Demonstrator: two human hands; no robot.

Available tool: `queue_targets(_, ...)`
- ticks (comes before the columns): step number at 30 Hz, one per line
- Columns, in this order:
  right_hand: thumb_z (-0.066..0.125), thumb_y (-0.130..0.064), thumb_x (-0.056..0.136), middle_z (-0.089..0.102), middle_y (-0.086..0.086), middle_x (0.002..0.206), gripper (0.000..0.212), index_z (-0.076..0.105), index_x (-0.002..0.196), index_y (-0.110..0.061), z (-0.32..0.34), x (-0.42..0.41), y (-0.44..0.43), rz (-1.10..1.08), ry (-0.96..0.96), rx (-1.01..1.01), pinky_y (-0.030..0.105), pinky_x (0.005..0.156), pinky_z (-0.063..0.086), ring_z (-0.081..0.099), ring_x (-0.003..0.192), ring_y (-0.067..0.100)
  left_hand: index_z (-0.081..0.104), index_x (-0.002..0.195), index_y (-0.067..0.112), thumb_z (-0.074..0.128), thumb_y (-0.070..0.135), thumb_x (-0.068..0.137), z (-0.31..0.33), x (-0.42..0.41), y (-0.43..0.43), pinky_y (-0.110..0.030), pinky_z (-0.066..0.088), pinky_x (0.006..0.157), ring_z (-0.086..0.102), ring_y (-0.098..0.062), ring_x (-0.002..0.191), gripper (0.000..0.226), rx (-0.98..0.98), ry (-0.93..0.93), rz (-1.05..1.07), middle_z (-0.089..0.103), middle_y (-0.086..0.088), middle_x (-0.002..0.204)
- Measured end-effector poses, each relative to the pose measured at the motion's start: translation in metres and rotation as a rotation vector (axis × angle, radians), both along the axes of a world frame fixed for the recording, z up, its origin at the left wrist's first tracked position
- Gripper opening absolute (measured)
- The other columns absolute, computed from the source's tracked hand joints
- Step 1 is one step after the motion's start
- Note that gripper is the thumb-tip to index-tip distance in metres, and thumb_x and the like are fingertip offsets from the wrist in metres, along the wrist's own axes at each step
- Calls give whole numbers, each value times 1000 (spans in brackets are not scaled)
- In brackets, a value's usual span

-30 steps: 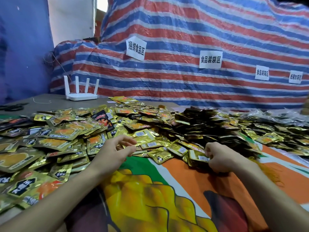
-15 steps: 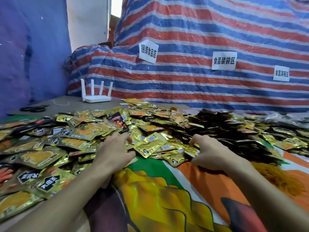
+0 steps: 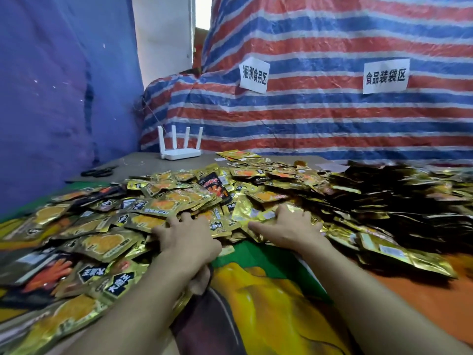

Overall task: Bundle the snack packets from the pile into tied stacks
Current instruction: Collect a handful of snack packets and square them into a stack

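I am pressing my right hand [image 3: 289, 226], fingers spread flat, on gold packets [image 3: 252, 210] at one o'clock. My left hand [image 3: 186, 237] is burrowing in at eleven and I cannot tell its hold. I should be gathering matching packets squarely. The pile [image 3: 158, 206] is sprawling from nine to three, beyond counting.
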State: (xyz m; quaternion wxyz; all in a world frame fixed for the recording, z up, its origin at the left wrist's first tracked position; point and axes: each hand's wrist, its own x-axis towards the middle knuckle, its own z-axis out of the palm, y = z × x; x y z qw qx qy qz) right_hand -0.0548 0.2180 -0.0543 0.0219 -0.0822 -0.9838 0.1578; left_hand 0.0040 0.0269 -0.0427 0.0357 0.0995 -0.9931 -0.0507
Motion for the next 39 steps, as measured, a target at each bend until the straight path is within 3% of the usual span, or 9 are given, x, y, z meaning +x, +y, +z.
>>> queue_targets(9,80,-84,46,40,19,152,146,23,153,-3,10,6,9,-128,-4,-58,49,110,32,31,140,40,37,148,41,49,46,101,-24,-10,10,-60,25,111,31,-35,140,49,-70,223,-32,49,3,146)
queue_targets(13,93,-63,48,59,12,129,110,47,131,-8,18,14,11,-103,17,-251,54,109,38,52,125,36,51,137,41,51,39,102,-21,-11,5,-54,26,111,42,-26,134,35,-20,407,-95,55,8,136)
queue_targets(17,98,-32,56,65,2,93,61,57,99,-20,25,29,8,20,168,-370,47,85,57,64,91,25,64,126,24,53,29,103,-14,-13,2,-51,27,115,42,-22,139,26,207,643,-304,56,5,138)
queue_targets(21,91,-14,65,67,1,86,38,62,87,-24,26,38,5,139,268,-526,42,76,58,64,84,21,60,118,10,55,25,103,-12,-9,9,-30,51,66,65,-15,78,21,676,727,-457,65,4,87)
queue_targets(25,75,-1,74,66,10,88,24,64,92,-11,26,39,6,179,293,-683,39,63,56,63,79,22,61,112,15,57,23,103,-17,-9,12,-8,45,59,61,9,72,13,951,810,-417,66,15,76)
queue_targets(29,66,9,78,63,7,94,38,62,106,-16,30,38,8,187,248,-827,21,41,48,64,77,16,65,101,24,60,19,100,-14,-7,10,-21,49,57,60,-9,64,7,1127,929,-411,67,8,75)
queue_targets(32,70,14,71,61,9,107,58,57,116,-21,32,38,8,174,245,-897,33,56,57,66,92,25,62,95,16,59,12,100,-13,-7,8,-40,49,55,54,-33,60,7,1273,916,-372,57,-16,67)
queue_targets(35,79,13,65,63,9,108,66,61,118,-22,30,38,10,212,248,-873,35,62,58,66,97,28,51,78,19,56,9,100,-15,-12,6,-25,42,45,47,-12,45,24,1294,842,-333,50,0,56)
queue_targets(39,90,1,62,72,5,90,39,73,92,-19,27,38,9,304,170,-735,23,55,56,70,81,19,48,107,19,56,0,97,-14,-12,8,-31,50,59,59,-12,59,23,1355,710,-384,65,2,76)
